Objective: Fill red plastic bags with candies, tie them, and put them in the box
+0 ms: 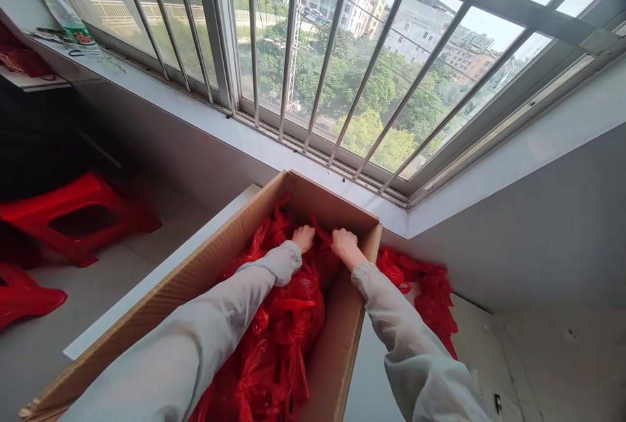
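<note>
Both my hands reach into the far end of a long cardboard box (345, 337). Several tied red plastic bags (293, 311) with rounded contents fill the box; what is inside them cannot be made out. My left hand (304, 238) is closed on the top of a red plastic bag (323, 259) near the far wall. My right hand (345, 243) is closed on the same bag's other side, close to the box's right wall. The fingertips of both hands are mostly hidden. Grey sleeves cover my forearms.
A white table (375, 370) supports the box. More red bags (430, 291) lie right of it. Beyond the box runs a window sill (254, 148) with metal bars (337, 76) above. Left on the floor stands a red stool (122, 213); a plastic bottle (68, 14) stands on the sill.
</note>
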Demonstrator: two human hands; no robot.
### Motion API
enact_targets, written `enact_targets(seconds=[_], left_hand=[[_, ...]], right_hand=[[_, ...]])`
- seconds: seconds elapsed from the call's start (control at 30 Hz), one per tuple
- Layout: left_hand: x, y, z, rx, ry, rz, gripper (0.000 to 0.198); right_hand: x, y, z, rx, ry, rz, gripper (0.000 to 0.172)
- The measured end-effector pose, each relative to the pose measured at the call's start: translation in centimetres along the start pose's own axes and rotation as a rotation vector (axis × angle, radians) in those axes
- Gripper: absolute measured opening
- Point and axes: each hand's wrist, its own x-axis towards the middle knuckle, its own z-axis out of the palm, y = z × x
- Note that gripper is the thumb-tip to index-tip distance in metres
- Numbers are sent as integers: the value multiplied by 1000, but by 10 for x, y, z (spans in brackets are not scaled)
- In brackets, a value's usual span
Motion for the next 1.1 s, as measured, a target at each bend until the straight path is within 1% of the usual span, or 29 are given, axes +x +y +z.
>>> enact_targets(seconds=[0.1, 0.2, 0.33, 0.4, 0.47, 0.53, 0.6, 0.67, 0.77, 0.83, 0.93, 1.03, 1.1], left_hand=[[11, 10, -3, -20, 19, 29, 31], [9, 15, 2, -21, 15, 75, 31], [-17, 13, 11, 24, -5, 126, 35], [-33, 10, 12, 58, 9, 134, 41], [-45, 6, 12, 91, 23, 114, 46], [-51, 1, 13, 110, -7, 74, 47], [-53, -3, 15, 107, -70, 36, 42], [-50, -4, 18, 89, -106, 14, 34], [-42, 4, 17, 61, -70, 24, 30], [-37, 10, 13, 52, -44, 60, 32], [-35, 7, 1, 57, -94, 147, 34], [-45, -15, -22, 90, -159, 205, 33], [-55, -37, -40, 131, -129, 178, 33]], right_hand=[[1, 1, 3, 0, -6, 3, 35], [0, 1, 5, 7, -24, -6, 36], [-3, 2, 7, 11, -47, -54, 35], [-4, 3, 6, 11, -52, -81, 34], [-4, 3, 4, 10, -48, -97, 34], [-4, 3, 2, 4, -40, -102, 34], [-5, 2, 1, -5, -31, -100, 34], [-6, 1, 2, -16, -18, -99, 34], [-6, -1, 3, -23, 8, -99, 34], [-6, -2, 5, -16, 19, -101, 34], [-6, -1, 6, 6, 21, -110, 34], [-6, 1, 3, 28, 36, -130, 35], [-6, -1, -1, 46, 63, -182, 36]])
